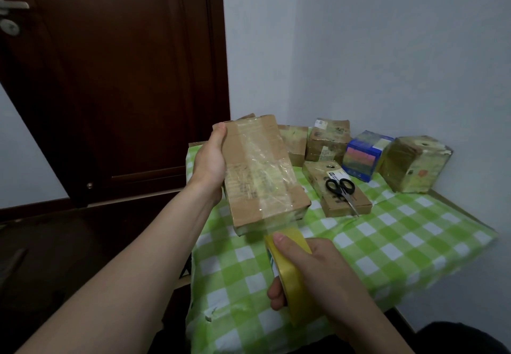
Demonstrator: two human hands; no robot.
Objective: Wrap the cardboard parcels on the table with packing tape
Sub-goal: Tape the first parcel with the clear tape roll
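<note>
A dark brown panelled door (116, 77) fills the left side, with a silver lever handle (12, 5) near the upper left edge. Plain pale walls (387, 49) meet in a corner on the right, softly and evenly lit. In that corner stands a counter (392, 245) under a green-and-white checked cloth (237, 270). The floor (69, 256) is dark, edged by a dark skirting board (33, 210).
</note>
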